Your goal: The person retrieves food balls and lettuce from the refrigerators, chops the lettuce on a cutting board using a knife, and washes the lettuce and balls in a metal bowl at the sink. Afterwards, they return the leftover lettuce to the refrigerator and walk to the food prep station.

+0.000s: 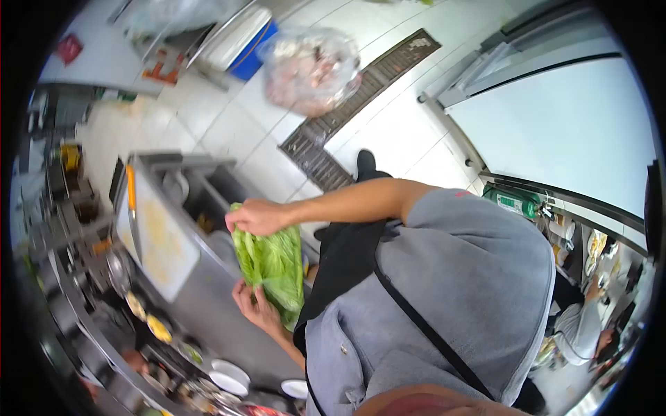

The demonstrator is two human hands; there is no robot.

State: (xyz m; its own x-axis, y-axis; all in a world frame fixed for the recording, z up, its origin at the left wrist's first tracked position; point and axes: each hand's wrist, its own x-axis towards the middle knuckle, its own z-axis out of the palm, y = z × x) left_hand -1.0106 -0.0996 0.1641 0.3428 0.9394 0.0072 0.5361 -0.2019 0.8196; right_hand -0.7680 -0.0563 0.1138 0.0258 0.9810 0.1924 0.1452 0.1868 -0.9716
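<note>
Both hands are on a head of green lettuce (267, 253), held in front of my apron beside a steel counter. My right hand (255, 216) is closed around its upper end. Lower down, my left hand (255, 306) has its fingers bent against the lettuce's side, by what looks like thin clear plastic over the leaves. A white cutting board (158, 239) with yellowish stains lies on the counter, and an orange-handled knife (132, 197) rests along its edge. Past the lettuce is a steel sink (225, 191), partly hidden by my right hand.
A clear bag of pale pinkish pieces (312, 73) stands on the tiled floor near a drain grate (361, 90). A blue-and-white cooler (251, 45) is beside it. White bowls (229, 378) and food containers line the counter. Another person (579, 326) is at lower right.
</note>
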